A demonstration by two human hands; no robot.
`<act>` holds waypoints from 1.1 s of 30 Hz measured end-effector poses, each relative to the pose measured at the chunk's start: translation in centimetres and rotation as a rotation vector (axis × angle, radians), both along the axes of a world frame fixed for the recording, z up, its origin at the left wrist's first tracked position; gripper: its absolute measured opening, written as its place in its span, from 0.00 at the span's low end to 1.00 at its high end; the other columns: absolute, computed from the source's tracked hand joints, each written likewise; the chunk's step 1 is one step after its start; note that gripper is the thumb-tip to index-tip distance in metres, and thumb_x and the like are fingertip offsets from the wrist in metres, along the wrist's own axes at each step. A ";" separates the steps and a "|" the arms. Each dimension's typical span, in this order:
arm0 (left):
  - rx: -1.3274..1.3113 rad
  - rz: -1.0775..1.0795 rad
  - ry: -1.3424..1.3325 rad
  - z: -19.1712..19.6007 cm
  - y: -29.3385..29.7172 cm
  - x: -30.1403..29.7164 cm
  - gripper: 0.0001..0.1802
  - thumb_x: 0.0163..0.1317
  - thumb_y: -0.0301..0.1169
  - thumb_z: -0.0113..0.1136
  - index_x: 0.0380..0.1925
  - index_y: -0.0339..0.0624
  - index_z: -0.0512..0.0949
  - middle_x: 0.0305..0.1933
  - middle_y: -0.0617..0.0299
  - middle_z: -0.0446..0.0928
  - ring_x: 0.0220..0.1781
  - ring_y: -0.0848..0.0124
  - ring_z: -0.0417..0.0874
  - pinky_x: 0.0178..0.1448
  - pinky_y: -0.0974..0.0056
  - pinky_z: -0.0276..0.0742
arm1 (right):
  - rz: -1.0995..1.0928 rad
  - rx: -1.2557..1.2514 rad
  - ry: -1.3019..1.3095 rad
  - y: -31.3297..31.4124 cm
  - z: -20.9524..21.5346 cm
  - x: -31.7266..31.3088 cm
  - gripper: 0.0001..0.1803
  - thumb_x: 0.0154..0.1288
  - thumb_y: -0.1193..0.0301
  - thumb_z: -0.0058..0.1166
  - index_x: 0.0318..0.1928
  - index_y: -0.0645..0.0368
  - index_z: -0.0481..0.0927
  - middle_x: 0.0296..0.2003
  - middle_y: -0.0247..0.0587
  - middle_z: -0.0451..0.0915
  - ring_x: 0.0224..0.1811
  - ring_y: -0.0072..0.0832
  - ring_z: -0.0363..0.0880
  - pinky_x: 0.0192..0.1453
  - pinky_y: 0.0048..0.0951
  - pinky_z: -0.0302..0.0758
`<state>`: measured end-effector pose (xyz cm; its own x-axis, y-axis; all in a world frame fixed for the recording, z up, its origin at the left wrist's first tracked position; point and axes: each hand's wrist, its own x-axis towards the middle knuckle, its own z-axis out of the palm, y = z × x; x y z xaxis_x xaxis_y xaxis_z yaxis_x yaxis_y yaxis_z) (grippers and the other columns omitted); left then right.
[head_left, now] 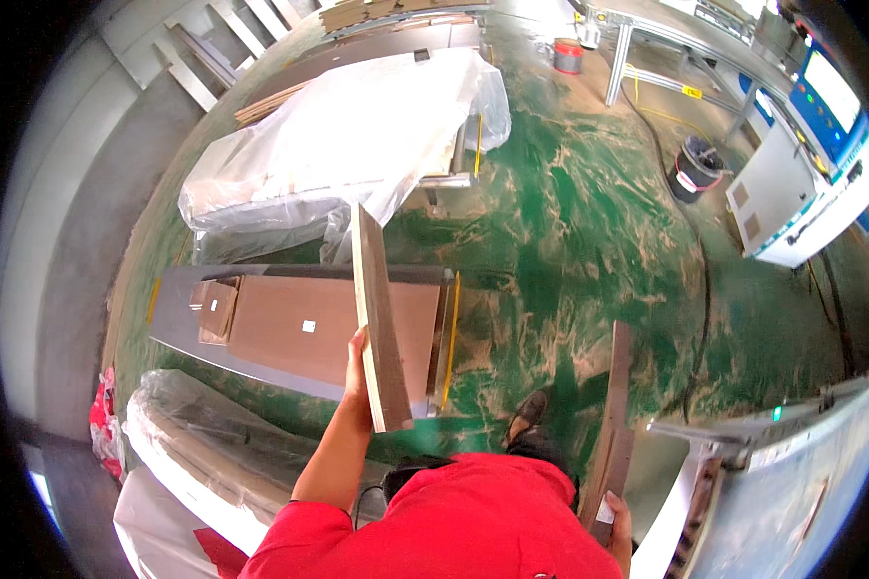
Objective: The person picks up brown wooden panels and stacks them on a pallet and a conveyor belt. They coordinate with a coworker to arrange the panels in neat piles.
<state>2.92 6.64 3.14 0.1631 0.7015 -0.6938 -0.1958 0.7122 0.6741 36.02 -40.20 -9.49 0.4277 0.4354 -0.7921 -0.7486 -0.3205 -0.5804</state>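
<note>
In my left hand (357, 374) is a long narrow wooden board (380, 333), brownish on its face with a pale edge. It is held tilted up in front of me, fingers wrapped round its left side. Low on the right, my right hand (619, 529) grips the near end of a narrow brown board (611, 434) with a white label on it. That board points away from me, above the floor. Beyond the left board lies a stack of brown panels (333, 314) with a small pile of short boards (219, 307) on it.
A plastic-covered stack (348, 125) stands ahead, and a wrapped bundle (203, 444) lies near left. On the right are a machine table (792, 473), a control cabinet (801, 183) and a dark bucket (695, 169). A cable (702, 280) crosses the dusty green floor (550, 241).
</note>
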 end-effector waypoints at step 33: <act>0.227 0.021 -0.462 2.7 90.9 65.4 0.43 0.61 0.72 0.37 0.58 0.49 0.72 0.43 0.57 0.78 0.40 0.64 0.81 0.38 0.59 0.79 | 0.132 -0.108 -0.278 96.0 -0.5 68.1 0.44 0.52 0.71 0.69 0.67 0.67 0.61 0.44 0.46 0.81 0.38 0.32 0.83 0.39 0.32 0.80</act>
<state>68.35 97.52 5.81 0.4006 0.8325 -0.3827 -0.5222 0.5507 0.6512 104.11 55.78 -10.03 0.5799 0.4209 -0.6975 -0.5139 -0.4753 -0.7141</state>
